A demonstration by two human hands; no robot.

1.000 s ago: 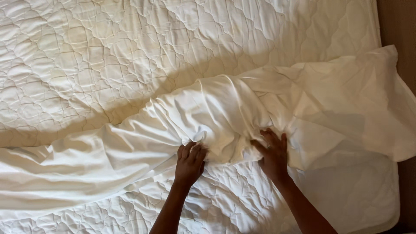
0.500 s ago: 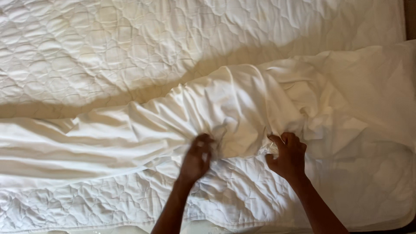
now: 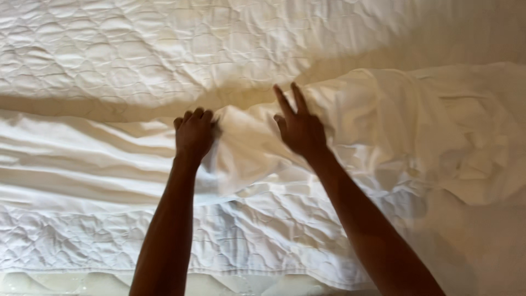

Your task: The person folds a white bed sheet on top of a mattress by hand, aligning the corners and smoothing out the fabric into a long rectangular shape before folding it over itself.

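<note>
**Two hands on a rumpled white sheet across a quilted bed**

Two bare forearms are seen reaching up from the lower edge of the view over a bed [image 3: 82, 49] covered by a white quilted mattress pad [image 3: 263, 241]. At the far left, the sheet [image 3: 82, 164] is laid in long, soft folds running sideways across the bed, with quilted pad shown above it and below it. A band of shadow is cast along the sheet's upper edge there.

Just left of centre, the left hand [image 3: 194, 134] is curled into a fist, knuckles up, and a bunch of the sheet is gripped in it; the cloth is gathered into a raised ridge right beside the knuckles. Below this hand, the near edge of the sheet is lifted slightly off the pad.

Just right of centre, the right hand [image 3: 298, 129] is held open, with two fingers stretched upward and apart and the others loosely bent. Its palm side is turned down toward the bunched cloth; whether the cloth is actually touched or pinched by it cannot be told, and the hand is a little blurred.

Further right, the sheet is heaped in a crumpled mound with many small creases, spread out to the right edge of the view. At the bottom, the mattress edge [image 3: 66, 282] is glimpsed beneath the pad.
</note>
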